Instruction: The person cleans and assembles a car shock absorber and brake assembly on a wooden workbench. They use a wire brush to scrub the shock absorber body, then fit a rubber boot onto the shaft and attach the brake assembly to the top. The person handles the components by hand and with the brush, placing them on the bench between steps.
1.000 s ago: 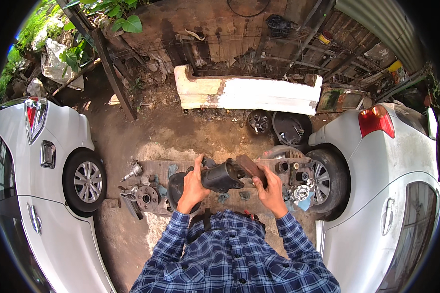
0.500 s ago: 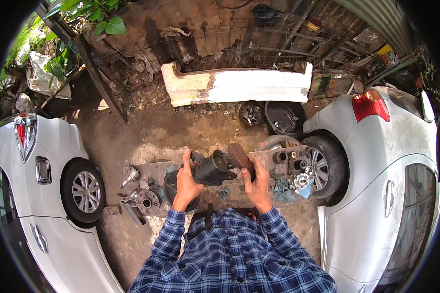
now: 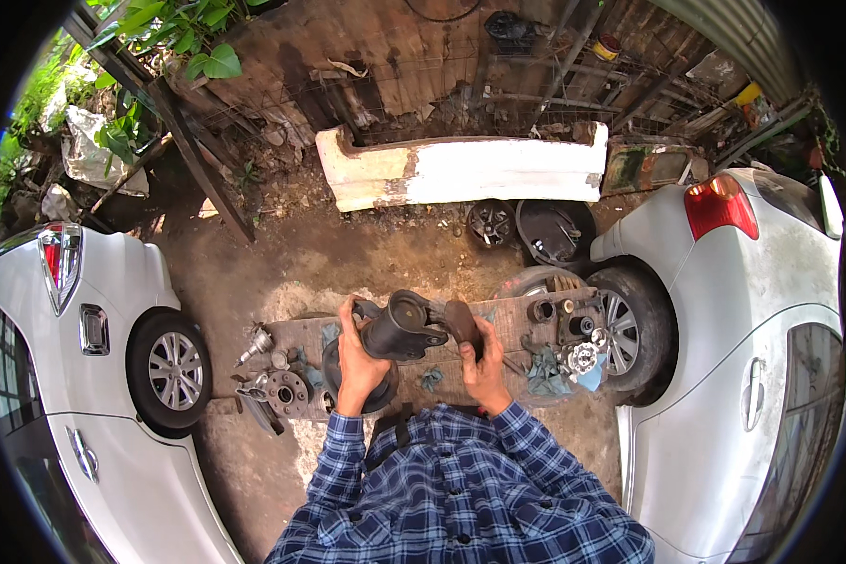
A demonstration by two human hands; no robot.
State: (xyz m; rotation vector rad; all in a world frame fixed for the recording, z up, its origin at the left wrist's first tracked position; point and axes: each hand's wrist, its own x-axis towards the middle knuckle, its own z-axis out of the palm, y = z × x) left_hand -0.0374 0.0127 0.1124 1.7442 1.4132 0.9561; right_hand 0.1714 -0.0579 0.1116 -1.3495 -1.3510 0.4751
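Observation:
My left hand [image 3: 359, 362] is closed round a black cylindrical metal part [image 3: 395, 324] with a lug at its right end. In my right hand [image 3: 484, 367] is a brown wooden brush [image 3: 462, 322], its greyish bristles against the lug end of the part. Both are held over a weathered plank bench [image 3: 451, 376]. At the bench's left lie a hub disc [image 3: 287, 395] and a metal shaft [image 3: 254, 346]; at its right are a bearing piece [image 3: 583, 357], dark bushings [image 3: 540, 310] and blue rags [image 3: 540, 376].
Silver cars flank me, the left one's wheel [image 3: 174, 371] and the right one's wheel [image 3: 622, 334] beside the bench. A white bumper [image 3: 465, 169] lies behind, near black tubs [image 3: 555, 230], a wooden post [image 3: 207, 160] and a wire-mesh fence with scrap.
The brush in my right hand has turned more upright, and my right hand is a little lower. The black part in my left hand has tilted slightly, showing more of its end.

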